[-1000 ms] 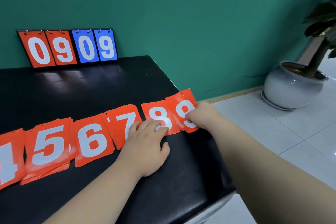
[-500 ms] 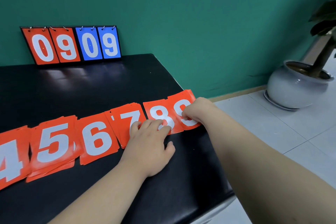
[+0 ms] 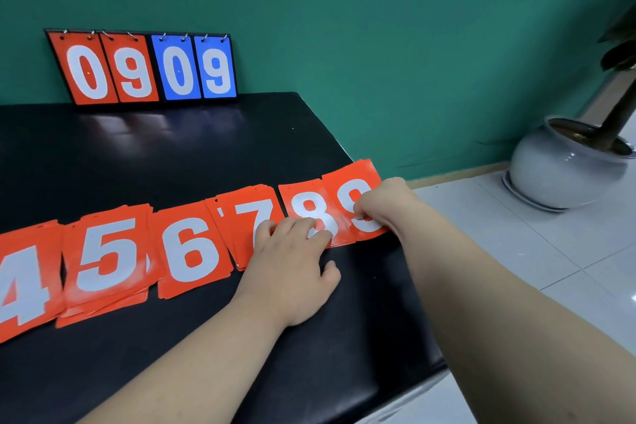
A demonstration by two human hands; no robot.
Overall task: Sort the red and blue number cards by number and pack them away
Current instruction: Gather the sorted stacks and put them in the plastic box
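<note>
Red number cards (image 3: 192, 251) were laid in a row of small piles along the near side of the black tabletop (image 3: 172, 155), from 4 up to 9. The 9 pile (image 3: 359, 179) was placed at the right end, close to the edge, and was pinched by the curled fingers (image 3: 359, 215) of the right hand (image 3: 385, 203). The left hand (image 3: 292, 272) was laid flat, fingers straight and a little apart, on the 7 pile (image 3: 241, 217) and the 8 pile (image 3: 297, 198). The 8 pile needed to be held down while the 9 pile was slid out and gripped from below. The cards were seen to be thin, flat and smooth, with small holes near the top, so slipping on the shiny tabletop was likely.
</note>
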